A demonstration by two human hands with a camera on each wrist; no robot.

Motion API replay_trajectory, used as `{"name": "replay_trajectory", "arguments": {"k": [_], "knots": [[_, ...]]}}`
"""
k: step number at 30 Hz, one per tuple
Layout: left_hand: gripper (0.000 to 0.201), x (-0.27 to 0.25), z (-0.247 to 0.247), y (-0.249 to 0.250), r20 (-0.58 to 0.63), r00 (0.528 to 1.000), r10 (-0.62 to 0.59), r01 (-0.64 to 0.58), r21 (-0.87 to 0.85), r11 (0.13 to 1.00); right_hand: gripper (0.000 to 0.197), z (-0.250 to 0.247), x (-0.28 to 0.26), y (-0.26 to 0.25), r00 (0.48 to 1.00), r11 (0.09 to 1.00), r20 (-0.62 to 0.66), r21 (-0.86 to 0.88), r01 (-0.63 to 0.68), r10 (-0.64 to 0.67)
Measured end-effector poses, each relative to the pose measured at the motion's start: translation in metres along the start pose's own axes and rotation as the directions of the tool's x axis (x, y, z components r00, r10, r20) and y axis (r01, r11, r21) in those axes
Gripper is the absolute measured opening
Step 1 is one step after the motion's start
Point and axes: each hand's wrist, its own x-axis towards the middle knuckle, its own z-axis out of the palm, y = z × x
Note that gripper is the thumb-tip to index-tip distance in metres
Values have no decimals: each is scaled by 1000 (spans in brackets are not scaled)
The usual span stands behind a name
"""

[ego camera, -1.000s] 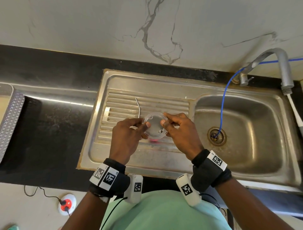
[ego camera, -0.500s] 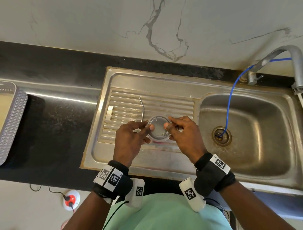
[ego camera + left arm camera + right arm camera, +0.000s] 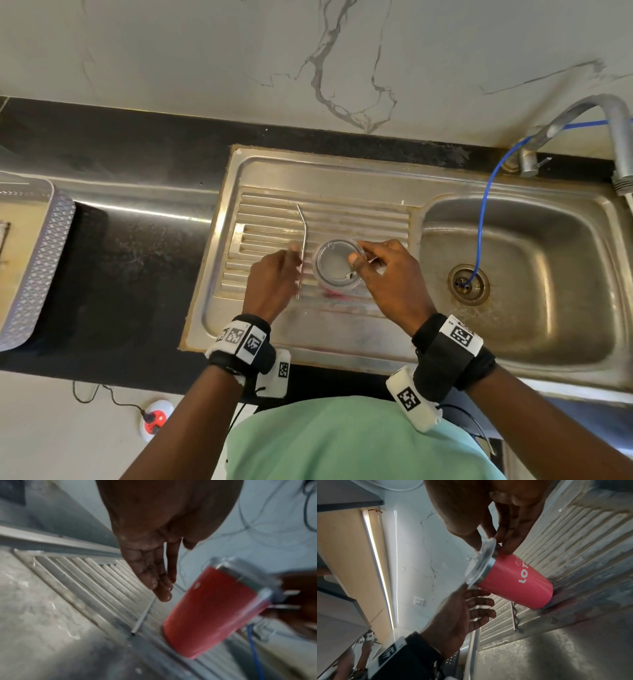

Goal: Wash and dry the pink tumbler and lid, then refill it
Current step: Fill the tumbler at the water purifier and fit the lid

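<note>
The pink tumbler [image 3: 513, 582] stands upright on the sink's ribbed drainboard [image 3: 325, 212], and in the head view only its clear lid [image 3: 337, 263] and a pink sliver below show. The lid [image 3: 479, 563] sits on the tumbler's steel rim. My right hand [image 3: 358, 255] pinches the lid's right edge, thumb on top and fingers against the rim [image 3: 491, 543]. My left hand [image 3: 291, 255] is off the tumbler [image 3: 211, 612], to its left, its fingers [image 3: 163, 588] straight and holding nothing, just above a bent metal straw [image 3: 301, 246] lying on the ribs.
The sink basin [image 3: 513, 274] is to the right, with a blue hose [image 3: 483, 212] running into its drain and a tap [image 3: 613, 130] above. Black counter [image 3: 137, 257] lies to the left, with a grey perforated basket [image 3: 44, 274] at its far left.
Both hands held the lid over the tumbler before. My left hand has let go and moved left over the straw. The lid now sits on the rim, with my right hand still on it.
</note>
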Motion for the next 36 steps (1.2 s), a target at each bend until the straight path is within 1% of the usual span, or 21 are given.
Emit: {"name": "replay_trajectory", "arguments": {"k": [1, 2, 3, 6, 8, 11, 14, 16, 18, 20, 21, 23, 24, 25, 26, 27, 28, 30, 32, 34, 36], "knots": [[41, 7, 5, -7, 16, 1000, -3, 0, 158, 988, 40, -1, 0, -1, 1000, 1000, 3, -16, 8, -8], [32, 13, 10, -12, 21, 1000, -6, -1, 296, 955, 39, -2, 0, -1, 1000, 1000, 6, -23, 15, -15], [26, 17, 15, -15, 28, 1000, -4, -7, 388, 922, 39, -3, 0, -1, 1000, 999, 4, -25, 24, -24], [16, 23, 26, -23, 53, 998, 34, -57, 520, 852, 36, -7, 0, -2, 997, 998, -30, -24, 66, -66], [15, 24, 28, -24, 57, 997, 51, -75, 555, 828, 35, -12, 0, -3, 996, 996, -38, -30, 83, -84], [17, 23, 25, -22, 51, 997, 50, -70, 541, 838, 34, -19, 1, -7, 994, 995, -49, -28, 95, -97], [14, 14, 12, -13, -56, 997, 61, -31, 433, 901, 32, -25, 2, -16, 993, 994, -47, -3, 111, -111], [14, 0, -2, 0, -155, 979, 131, -66, 368, 928, 29, -29, 0, -27, 994, 993, -31, 53, 108, -106], [13, -19, -16, 16, -246, 936, 251, -165, 325, 931, 29, -32, -3, -39, 994, 988, -8, 109, 107, -107], [13, -39, -25, 34, -275, 870, 409, -324, 306, 895, 33, -34, -5, -51, 992, 982, 6, 143, 121, -123], [14, -48, -25, 42, -250, 833, 493, -416, 304, 857, 35, -34, -6, -56, 991, 978, 1, 161, 131, -133], [16, -62, -19, 52, -152, 751, 643, -579, 317, 751, 33, -37, -7, -67, 989, 965, -39, 216, 148, -143], [17, -68, -14, 55, -102, 718, 688, -629, 327, 705, 29, -38, -8, -71, 988, 959, -65, 238, 155, -143], [19, -72, -9, 57, -64, 695, 716, -661, 334, 672, 23, -41, -9, -73, 985, 956, -92, 245, 163, -144], [22, -73, -5, 57, -37, 685, 728, -678, 333, 655, 18, -44, -11, -74, 983, 956, -113, 240, 168, -145], [26, -73, -2, 55, -16, 691, 723, -680, 324, 658, 15, -48, -12, -73, 981, 957, -126, 234, 174, -147], [34, -72, 0, 52, 0, 716, 698, -662, 318, 679, 13, -51, -15, -72, 979, 956, -135, 231, 183, -155], [58, -66, 3, 43, 21, 787, 616, -583, 349, 734, 13, -58, -19, -68, 965, 956, -167, 180, 232, -202], [80, -60, 5, 34, 37, 836, 548, -516, 395, 760, 14, -62, -23, -64, 940, 949, -204, 103, 298, -273], [86, -57, 6, 29, 63, 856, 513, -492, 401, 773, 15, -62, -27, -60, 918, 937, -226, 52, 344, -325], [87, -55, 7, 25, 81, 858, 506, -494, 399, 773, 16, -60, -29, -57, 912, 934, -231, 39, 356, -339]]}}
